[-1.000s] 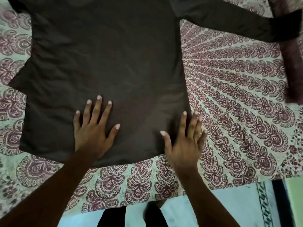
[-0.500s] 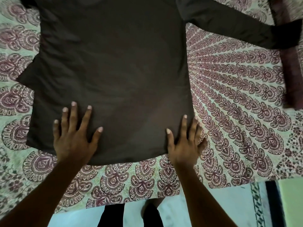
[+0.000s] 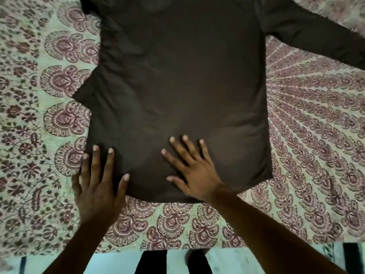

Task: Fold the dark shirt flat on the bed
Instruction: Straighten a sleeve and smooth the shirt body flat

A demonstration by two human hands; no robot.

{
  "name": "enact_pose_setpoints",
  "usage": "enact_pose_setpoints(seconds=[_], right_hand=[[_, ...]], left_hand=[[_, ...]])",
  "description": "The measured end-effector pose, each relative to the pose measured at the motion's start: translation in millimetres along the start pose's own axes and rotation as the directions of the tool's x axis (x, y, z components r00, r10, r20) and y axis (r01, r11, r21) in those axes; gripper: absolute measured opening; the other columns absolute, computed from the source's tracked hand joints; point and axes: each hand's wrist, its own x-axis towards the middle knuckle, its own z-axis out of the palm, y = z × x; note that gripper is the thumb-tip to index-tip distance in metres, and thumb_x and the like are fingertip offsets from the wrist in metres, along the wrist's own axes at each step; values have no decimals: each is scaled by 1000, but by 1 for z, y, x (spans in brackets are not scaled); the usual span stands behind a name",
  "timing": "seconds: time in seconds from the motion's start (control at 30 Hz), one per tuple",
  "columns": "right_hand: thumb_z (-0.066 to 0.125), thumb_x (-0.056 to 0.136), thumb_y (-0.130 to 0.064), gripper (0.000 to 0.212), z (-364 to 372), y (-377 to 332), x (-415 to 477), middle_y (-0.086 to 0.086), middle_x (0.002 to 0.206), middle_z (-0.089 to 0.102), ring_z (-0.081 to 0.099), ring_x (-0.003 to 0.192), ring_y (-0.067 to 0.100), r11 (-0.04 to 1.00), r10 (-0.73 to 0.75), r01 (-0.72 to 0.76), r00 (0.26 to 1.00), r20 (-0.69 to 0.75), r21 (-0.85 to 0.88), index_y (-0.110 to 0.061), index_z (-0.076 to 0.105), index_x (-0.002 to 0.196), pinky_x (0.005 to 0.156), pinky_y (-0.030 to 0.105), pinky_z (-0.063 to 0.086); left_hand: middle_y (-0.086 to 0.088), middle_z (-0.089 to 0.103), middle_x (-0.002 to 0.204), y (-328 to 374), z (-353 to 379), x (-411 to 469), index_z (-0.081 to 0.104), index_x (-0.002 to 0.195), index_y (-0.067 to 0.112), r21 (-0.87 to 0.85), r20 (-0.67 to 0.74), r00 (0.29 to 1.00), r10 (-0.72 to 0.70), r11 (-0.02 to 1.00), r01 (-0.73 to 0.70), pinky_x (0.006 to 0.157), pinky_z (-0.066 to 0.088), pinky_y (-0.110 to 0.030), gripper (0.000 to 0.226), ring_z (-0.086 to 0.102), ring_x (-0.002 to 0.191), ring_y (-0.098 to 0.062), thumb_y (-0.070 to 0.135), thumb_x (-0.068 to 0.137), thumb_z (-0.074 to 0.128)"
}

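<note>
The dark shirt (image 3: pixel 177 80) lies spread on the bed, hem toward me, its right sleeve stretched out to the upper right. A fold of cloth sticks out on its left side. My left hand (image 3: pixel 98 186) lies flat with fingers apart on the hem's left corner, partly on the bedsheet. My right hand (image 3: pixel 191 171) presses flat, fingers spread, on the lower middle of the shirt. Neither hand grips the cloth.
The bed is covered by a pale green bedsheet (image 3: pixel 316 135) with a maroon paisley print. Its near edge runs along the bottom, with light floor (image 3: pixel 110 264) and my dark trouser legs (image 3: pixel 152 264) below it.
Both hands slid leftward over the shirt: the left to the hem's left corner, the right from the right corner to the lower middle. The view shifted left.
</note>
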Motion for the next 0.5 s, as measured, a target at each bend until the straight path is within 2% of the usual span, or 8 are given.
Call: enact_pose_setpoints(seconds=[0.07,0.13,0.2,0.27,0.33,0.37,0.43,0.5], right_hand=[[38,104,-65,68,3,-17,-8,2,175,6,1,162,28,969,-246,246,968,55,3,-37,22,164,124,65,13],[40,105,-63,66,-1,-25,-4,5,175,7,4,162,28,935,-354,353,934,56,24,-38,24,164,124,64,16],[40,104,-64,67,-11,-29,26,5,175,7,4,162,28,961,-276,276,961,-18,16,-39,25,163,124,64,17],[39,101,-69,70,-20,-28,70,4,175,3,-1,162,31,999,-24,26,995,-98,21,-42,21,163,124,66,14],[39,97,-76,78,-28,-28,111,2,175,-5,-10,160,37,973,228,-223,969,-90,60,-44,15,164,125,67,3],[38,95,-79,82,-27,-34,123,2,175,-8,-12,159,40,960,277,-274,958,-69,49,-43,12,164,124,67,0],[35,94,-81,88,-18,-56,127,5,175,-8,-14,158,43,984,176,-177,984,-34,-25,-36,10,166,123,71,-1],[37,97,-76,86,-7,-82,106,6,175,-2,-8,160,40,996,-73,74,997,13,-56,-30,15,166,120,73,10]], left_hand=[[-1,9,177,-11,0,2,26,166,30,21,6,1000,5,1000,-5,122,21,-60,74,22,159,-36,61,99,36],[-2,10,177,-20,1,-3,27,165,30,21,19,999,44,999,-45,122,22,-60,72,23,159,-37,59,100,38],[-2,12,176,-28,1,-8,28,165,30,0,21,998,65,998,-65,124,22,-59,72,22,160,-35,57,100,40],[-1,14,176,-34,-1,-10,31,164,30,-21,17,997,81,996,-81,124,23,-57,69,21,160,-32,55,100,43],[-1,17,175,-39,-2,-10,35,163,29,-53,13,994,106,993,-106,122,25,-55,65,23,160,-29,50,102,44],[0,21,175,-43,-3,-8,39,161,27,-75,7,994,107,992,-106,120,26,-54,62,25,159,-29,47,103,44],[1,34,169,-48,-7,0,49,155,23,-131,-17,997,77,988,-79,113,32,-55,54,36,152,-29,39,103,45],[1,47,159,-49,-12,14,56,147,20,-208,-28,999,27,978,-32,104,37,-55,47,48,138,-31,34,105,41]])
